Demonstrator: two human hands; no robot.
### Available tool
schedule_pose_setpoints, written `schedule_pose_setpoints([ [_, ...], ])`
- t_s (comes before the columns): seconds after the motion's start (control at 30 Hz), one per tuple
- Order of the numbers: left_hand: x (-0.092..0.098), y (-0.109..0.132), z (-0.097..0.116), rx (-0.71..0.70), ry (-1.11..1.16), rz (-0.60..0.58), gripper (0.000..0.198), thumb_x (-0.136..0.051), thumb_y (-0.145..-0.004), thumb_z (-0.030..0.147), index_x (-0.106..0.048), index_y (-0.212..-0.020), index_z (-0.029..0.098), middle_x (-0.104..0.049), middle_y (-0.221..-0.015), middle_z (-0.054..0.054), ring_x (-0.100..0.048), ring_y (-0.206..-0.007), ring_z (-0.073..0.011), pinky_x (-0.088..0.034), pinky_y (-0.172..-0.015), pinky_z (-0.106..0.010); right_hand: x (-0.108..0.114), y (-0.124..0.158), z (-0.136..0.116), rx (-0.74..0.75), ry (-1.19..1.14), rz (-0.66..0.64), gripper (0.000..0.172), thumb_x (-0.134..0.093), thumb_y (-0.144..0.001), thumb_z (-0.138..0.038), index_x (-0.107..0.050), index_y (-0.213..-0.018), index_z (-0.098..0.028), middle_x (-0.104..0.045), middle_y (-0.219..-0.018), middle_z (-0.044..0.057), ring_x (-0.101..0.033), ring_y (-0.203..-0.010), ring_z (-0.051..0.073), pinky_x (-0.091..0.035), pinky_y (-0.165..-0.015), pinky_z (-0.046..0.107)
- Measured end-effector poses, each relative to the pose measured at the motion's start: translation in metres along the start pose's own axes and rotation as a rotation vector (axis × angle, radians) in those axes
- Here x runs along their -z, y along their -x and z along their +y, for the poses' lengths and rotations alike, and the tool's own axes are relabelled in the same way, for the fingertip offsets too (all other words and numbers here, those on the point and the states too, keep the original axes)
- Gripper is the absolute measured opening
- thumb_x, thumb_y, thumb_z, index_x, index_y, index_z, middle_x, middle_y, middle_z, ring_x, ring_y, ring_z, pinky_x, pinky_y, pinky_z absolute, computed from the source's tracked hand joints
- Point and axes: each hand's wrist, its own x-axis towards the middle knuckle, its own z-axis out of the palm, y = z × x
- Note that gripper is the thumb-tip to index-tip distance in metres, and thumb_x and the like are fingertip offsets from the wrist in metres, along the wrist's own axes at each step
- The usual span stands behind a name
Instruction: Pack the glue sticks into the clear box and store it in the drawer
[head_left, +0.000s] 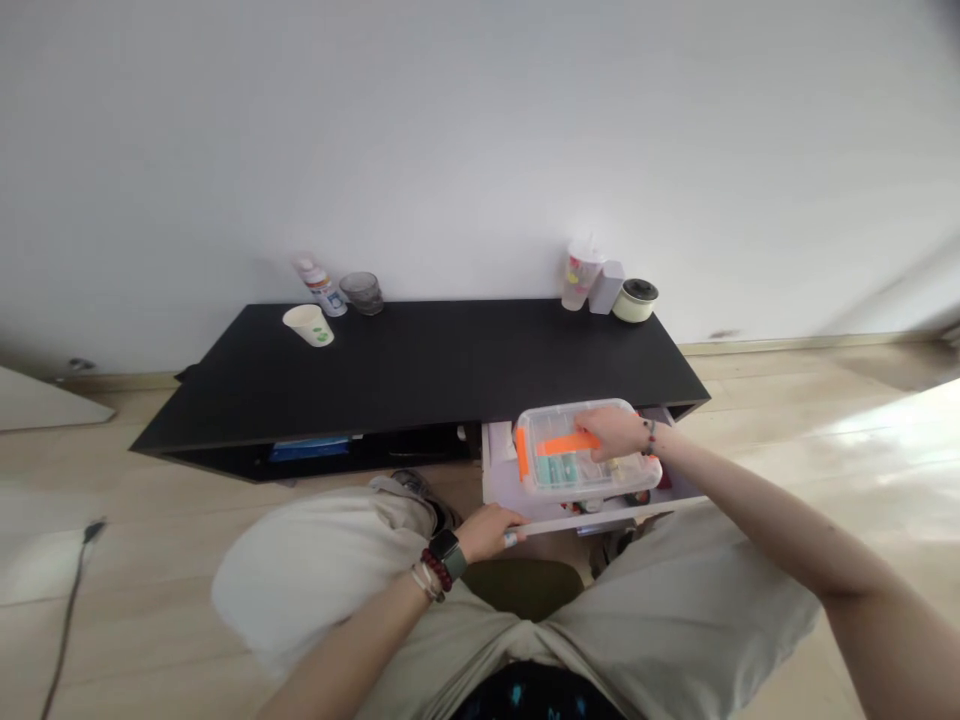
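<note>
Grip: left hand [486, 532], one drawer edge [615, 518] | right hand [619, 432], one plastic box [559, 480]

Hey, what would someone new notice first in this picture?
The eye goes first to the clear plastic box with bright orange fittings, at the open white drawer under the front of the black desk. The right hand lies on top of the box, while the left hand is on the drawer's front edge. Farther back, a paper cup lies on its side on the desktop.
</note>
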Motion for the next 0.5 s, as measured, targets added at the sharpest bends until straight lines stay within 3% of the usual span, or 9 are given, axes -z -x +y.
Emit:
schedule_pose_setpoints([
  [0.17,-0.004,0.003,0.002,0.019,-0.050,0.009,0.030,-0.056,-0.091,0.033,-0.071,-0.116,0.027,-0.075,-0.109,-0.005,-0.069,-0.103,-0.0235,-0.049,-0.087,-0.027,-0.045,-0.019,-0.007,-0.022,0.017,-0.055,0.035,-0.058,-0.095,-0.037,-0.058,-0.123,-0.016,-0.060,-0.122,0.009,-0.062,-0.103,0.021,-0.054,-0.087,0.042],
  [0.4,-0.005,0.004,0.003,0.002,-0.075,0.025,0.032,-0.054,-0.092,0.034,-0.070,-0.118,0.027,-0.075,-0.110,-0.006,-0.069,-0.104,-0.0249,-0.050,-0.088,-0.030,-0.099,-0.064,-0.023,-0.002,0.019,-0.124,0.042,-0.077,-0.069,-0.020,-0.065,-0.108,-0.012,-0.067,-0.109,0.013,-0.065,-0.094,0.024,-0.051,-0.080,0.031],
  [0.5,-0.005,0.004,0.003,0.004,-0.091,0.023,0.033,-0.054,-0.092,0.034,-0.070,-0.119,0.026,-0.075,-0.111,-0.006,-0.069,-0.104,-0.0244,-0.050,-0.089,-0.030,-0.115,-0.078,-0.031,0.029,0.014,-0.137,0.045,-0.075,-0.068,-0.020,-0.064,-0.110,-0.011,-0.067,-0.110,0.014,-0.065,-0.094,0.024,-0.050,-0.079,0.029],
])
